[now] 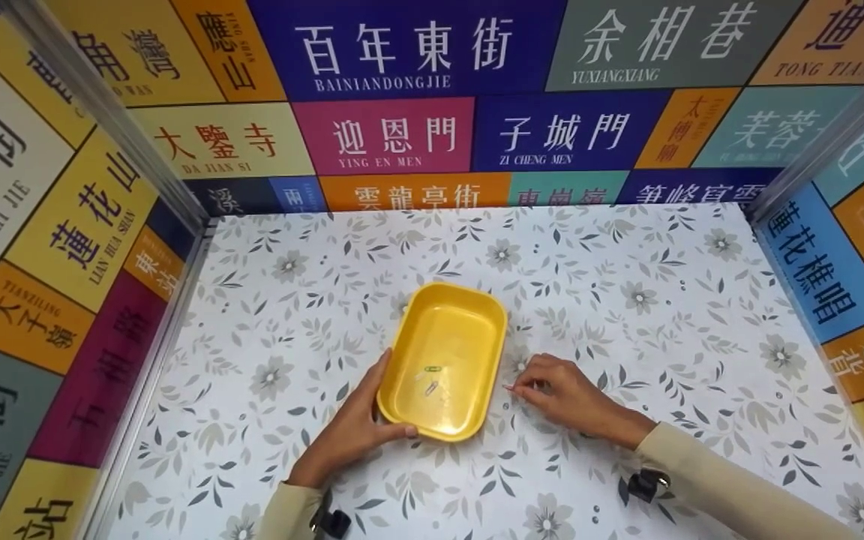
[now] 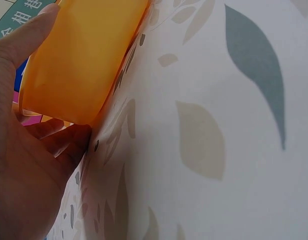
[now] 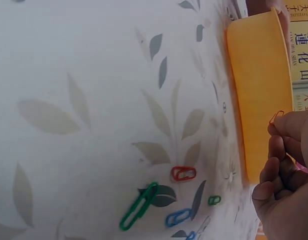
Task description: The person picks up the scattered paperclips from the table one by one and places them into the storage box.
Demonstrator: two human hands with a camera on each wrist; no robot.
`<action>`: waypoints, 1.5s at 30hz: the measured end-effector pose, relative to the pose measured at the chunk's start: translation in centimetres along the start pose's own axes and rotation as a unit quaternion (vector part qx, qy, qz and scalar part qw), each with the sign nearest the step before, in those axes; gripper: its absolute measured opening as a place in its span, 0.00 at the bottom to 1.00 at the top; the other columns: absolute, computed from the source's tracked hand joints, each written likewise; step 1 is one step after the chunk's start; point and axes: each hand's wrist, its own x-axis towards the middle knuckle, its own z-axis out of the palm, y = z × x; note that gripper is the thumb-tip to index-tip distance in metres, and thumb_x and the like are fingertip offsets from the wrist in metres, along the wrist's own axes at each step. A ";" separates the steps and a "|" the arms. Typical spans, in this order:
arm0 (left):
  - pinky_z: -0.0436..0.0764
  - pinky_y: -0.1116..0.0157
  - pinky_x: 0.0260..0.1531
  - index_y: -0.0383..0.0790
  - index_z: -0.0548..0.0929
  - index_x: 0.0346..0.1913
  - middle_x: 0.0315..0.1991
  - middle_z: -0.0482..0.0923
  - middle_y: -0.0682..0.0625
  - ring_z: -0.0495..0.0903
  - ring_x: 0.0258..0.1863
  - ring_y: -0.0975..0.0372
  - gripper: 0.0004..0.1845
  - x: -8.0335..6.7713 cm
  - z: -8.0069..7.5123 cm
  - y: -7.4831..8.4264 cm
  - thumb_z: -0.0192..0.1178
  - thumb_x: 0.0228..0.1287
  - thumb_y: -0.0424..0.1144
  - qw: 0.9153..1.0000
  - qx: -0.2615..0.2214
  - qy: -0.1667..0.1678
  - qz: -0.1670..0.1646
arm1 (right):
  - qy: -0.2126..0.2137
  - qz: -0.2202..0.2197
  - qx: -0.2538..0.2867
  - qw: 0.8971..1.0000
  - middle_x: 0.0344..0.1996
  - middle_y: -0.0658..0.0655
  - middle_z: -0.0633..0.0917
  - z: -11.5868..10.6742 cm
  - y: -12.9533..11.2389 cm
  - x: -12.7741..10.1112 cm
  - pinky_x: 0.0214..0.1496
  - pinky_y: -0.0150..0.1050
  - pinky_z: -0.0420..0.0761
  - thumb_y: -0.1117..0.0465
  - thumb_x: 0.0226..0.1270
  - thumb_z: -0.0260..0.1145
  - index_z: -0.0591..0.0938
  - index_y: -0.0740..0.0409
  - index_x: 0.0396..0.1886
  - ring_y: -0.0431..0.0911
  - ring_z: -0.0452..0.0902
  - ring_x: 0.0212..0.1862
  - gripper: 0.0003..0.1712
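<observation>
A yellow plastic tray [image 1: 443,330] sits on the patterned tabletop, with a green paper clip [image 1: 433,369] and a pale paper clip [image 1: 431,388] lying inside. My left hand [image 1: 353,427] grips its lower left corner, thumb against the near rim and fingers along the side wall. Just right of the tray, my right hand [image 1: 559,394] pinches a small red paper clip [image 3: 276,117] between thumb and forefinger. In the right wrist view, a red paper clip [image 3: 183,173], a long green paper clip [image 3: 139,206] and a blue paper clip [image 3: 178,217] lie on the table.
White paper with grey flowers and leaves covers the table [image 1: 267,292]. Panels with coloured street-name signs [image 1: 402,135] stand at the back and both sides. A smaller green clip [image 3: 214,200] lies near the other loose clips in the right wrist view.
</observation>
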 end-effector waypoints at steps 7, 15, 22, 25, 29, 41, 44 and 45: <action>0.49 0.47 0.86 0.53 0.43 0.93 0.91 0.46 0.54 0.50 0.88 0.55 0.73 0.1 0.0 -0.1 0.86 0.55 0.58 1.000 0.001 -0.002 0.002 | -0.009 0.001 0.016 1.000 0.36 0.45 0.89 -0.4 -1.4 0.9 0.42 0.38 0.85 0.69 0.71 0.77 0.94 0.55 0.39 0.42 0.82 0.39 0.05; 0.50 0.49 0.86 0.51 0.43 0.93 0.91 0.46 0.55 0.49 0.88 0.57 0.73 0.0 0.0 0.1 0.86 0.56 0.54 1.000 -0.019 -0.004 -0.003 | -0.018 -0.013 0.011 1.000 0.34 0.45 0.87 -0.4 -2.5 1.6 0.38 0.45 0.85 0.66 0.74 0.77 0.94 0.48 0.37 0.42 0.80 0.37 0.07; 0.49 0.49 0.85 0.52 0.43 0.93 0.91 0.46 0.55 0.49 0.88 0.56 0.73 0.0 -0.1 0.1 0.86 0.56 0.56 1.000 -0.011 -0.003 -0.004 | -0.033 -0.036 0.003 0.999 0.35 0.45 0.88 -0.5 -2.8 2.2 0.41 0.43 0.84 0.66 0.74 0.77 0.94 0.48 0.39 0.43 0.81 0.39 0.07; 0.49 0.50 0.86 0.52 0.44 0.93 0.91 0.45 0.55 0.49 0.88 0.57 0.73 0.0 -0.1 0.1 0.86 0.55 0.57 1.000 -0.011 -0.004 -0.006 | -0.040 -0.040 -0.003 0.998 0.37 0.45 0.89 -0.7 -3.0 2.5 0.43 0.43 0.84 0.68 0.73 0.77 0.94 0.52 0.41 0.44 0.82 0.41 0.06; 0.48 0.51 0.86 0.57 0.43 0.93 0.91 0.45 0.57 0.48 0.88 0.59 0.73 -0.1 -0.1 0.1 0.86 0.54 0.59 1.000 -0.010 -0.002 -0.015 | -0.060 -0.033 -0.011 0.998 0.41 0.47 0.91 -0.9 -3.5 3.1 0.47 0.44 0.84 0.68 0.74 0.76 0.94 0.54 0.43 0.44 0.83 0.44 0.05; 0.48 0.49 0.86 0.54 0.44 0.93 0.91 0.46 0.56 0.49 0.88 0.57 0.73 -0.1 0.0 0.2 0.86 0.55 0.58 1.000 -0.004 -0.002 -0.016 | -0.086 -0.048 -0.013 0.995 0.48 0.55 0.93 -0.6 -3.6 4.2 0.53 0.45 0.84 0.66 0.75 0.76 0.93 0.55 0.43 0.46 0.85 0.52 0.03; 0.48 0.49 0.86 0.51 0.43 0.93 0.91 0.46 0.54 0.49 0.88 0.56 0.73 -0.1 0.0 0.2 0.86 0.56 0.57 1.000 -0.006 -0.002 -0.009 | -0.092 -0.049 -0.012 0.995 0.47 0.55 0.92 -0.5 -3.8 4.4 0.52 0.44 0.83 0.66 0.74 0.76 0.93 0.56 0.43 0.46 0.84 0.50 0.03; 0.48 0.49 0.86 0.51 0.43 0.93 0.91 0.45 0.55 0.49 0.88 0.56 0.73 -0.1 0.0 0.2 0.86 0.56 0.57 1.000 -0.007 -0.001 -0.010 | -0.094 -0.049 -0.012 0.994 0.47 0.55 0.92 -0.4 -3.9 4.5 0.51 0.44 0.83 0.67 0.74 0.76 0.93 0.56 0.43 0.46 0.84 0.49 0.03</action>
